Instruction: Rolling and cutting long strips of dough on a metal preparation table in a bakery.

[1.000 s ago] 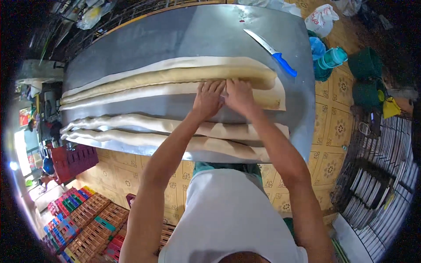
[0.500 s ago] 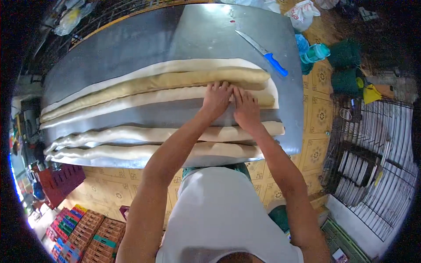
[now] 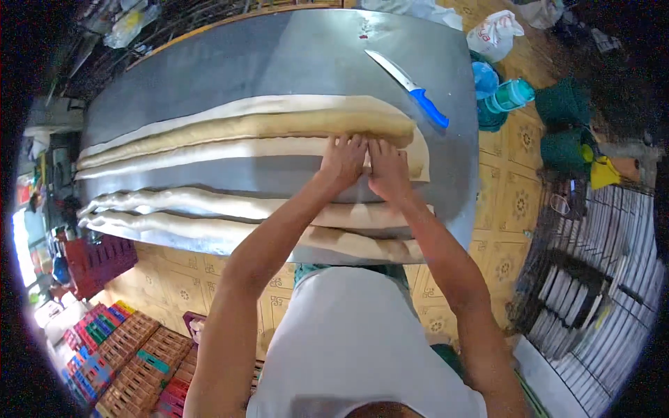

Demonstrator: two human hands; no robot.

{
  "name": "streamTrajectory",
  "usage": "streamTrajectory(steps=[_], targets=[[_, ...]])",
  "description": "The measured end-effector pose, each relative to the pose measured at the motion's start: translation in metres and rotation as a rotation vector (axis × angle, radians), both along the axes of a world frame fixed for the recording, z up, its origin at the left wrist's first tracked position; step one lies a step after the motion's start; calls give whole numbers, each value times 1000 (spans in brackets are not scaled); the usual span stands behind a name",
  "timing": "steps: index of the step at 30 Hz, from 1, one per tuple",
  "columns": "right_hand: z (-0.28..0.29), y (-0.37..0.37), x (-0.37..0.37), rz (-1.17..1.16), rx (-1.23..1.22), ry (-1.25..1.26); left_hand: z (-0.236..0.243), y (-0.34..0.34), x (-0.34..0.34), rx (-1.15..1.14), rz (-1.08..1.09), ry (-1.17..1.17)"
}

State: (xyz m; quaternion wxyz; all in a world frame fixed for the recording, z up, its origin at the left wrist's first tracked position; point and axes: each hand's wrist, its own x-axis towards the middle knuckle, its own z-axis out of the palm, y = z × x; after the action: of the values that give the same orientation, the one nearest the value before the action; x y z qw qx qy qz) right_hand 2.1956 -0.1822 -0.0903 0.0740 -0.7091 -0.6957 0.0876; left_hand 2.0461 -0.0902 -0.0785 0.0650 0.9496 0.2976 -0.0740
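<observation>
A long flat sheet of pale dough (image 3: pixel 279 148) stretches across the metal table. Along its middle lies a thick tan-coloured roll of filling or dough (image 3: pixel 300 124). Near the right end, my left hand (image 3: pixel 343 161) and my right hand (image 3: pixel 387 167) sit side by side. Their fingers are curled over the sheet's near strip, against the roll, and appear to pinch the dough; the fingertips are partly hidden. Closer to my body lie two long pale dough ropes (image 3: pixel 209 202), passing beneath my forearms.
A knife with a blue handle (image 3: pixel 427 107) lies beyond the dough's right end on the metal table (image 3: pixel 230 63). Teal containers (image 3: pixel 512 95) stand past the table's right edge. Wire racks (image 3: pixel 606 258) are at the right, and stacked plastic crates (image 3: pixel 129 355) at the lower left.
The view has shifted slightly. My right hand's fingers have drawn closer together and moved up to the roll, while my left hand stays on the dough beside it.
</observation>
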Motion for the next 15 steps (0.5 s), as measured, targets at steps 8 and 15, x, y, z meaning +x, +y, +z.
streamTrajectory(steps=[8,15], targets=[[27,-4,14,149,261,137,-25,-15,7,33,136,-82],[21,12,64,71,-270,74,-2,-37,34,44,33,-105]])
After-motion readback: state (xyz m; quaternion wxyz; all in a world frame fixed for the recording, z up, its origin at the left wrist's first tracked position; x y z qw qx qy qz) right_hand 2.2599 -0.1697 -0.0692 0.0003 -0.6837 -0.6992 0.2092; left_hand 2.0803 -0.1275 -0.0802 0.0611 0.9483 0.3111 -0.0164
